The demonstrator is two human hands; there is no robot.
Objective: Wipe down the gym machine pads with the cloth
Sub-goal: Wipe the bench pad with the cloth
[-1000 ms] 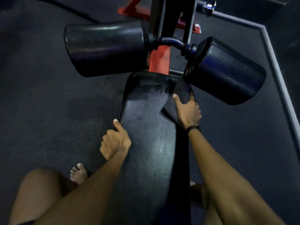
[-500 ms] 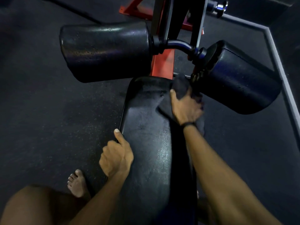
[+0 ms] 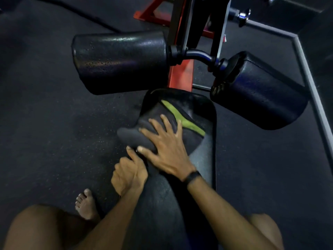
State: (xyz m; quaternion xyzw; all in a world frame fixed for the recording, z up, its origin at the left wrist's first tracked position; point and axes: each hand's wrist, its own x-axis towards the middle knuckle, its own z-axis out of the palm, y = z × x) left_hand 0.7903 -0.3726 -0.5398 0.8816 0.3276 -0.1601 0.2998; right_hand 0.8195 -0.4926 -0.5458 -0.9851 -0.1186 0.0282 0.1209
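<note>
**Cloth on the bench pad, both hands at its left edge**

Right hand [image 3: 166, 150] lies flat on the dark cloth [image 3: 155, 130], fingers spread and straight, pressing it onto the far half of the seat pad [image 3: 207, 159]. One corner of the cloth hangs off the pad's left edge; a yellow-green stripe [image 3: 182, 118] runs diagonally across its far side. Bare pad shows to the right of the cloth and nearer the person.

Left hand [image 3: 128, 175] sits clenched at the pad's left edge, thumb forward, just beside the right thumb; whether it grips the rim, cannot tell.

Pad's long axis runs away from the person toward the red frame [image 3: 180, 76]. Two roller pads close off the far end: left roller [image 3: 120, 62] and right roller [image 3: 259, 94], the right one just beside the pad's far corner. Dark floor [image 3: 54, 114] lies open on both sides. A bare foot [image 3: 86, 204] rests left of the bench, and a grey rail [image 3: 306, 69] borders the floor at right.
</note>
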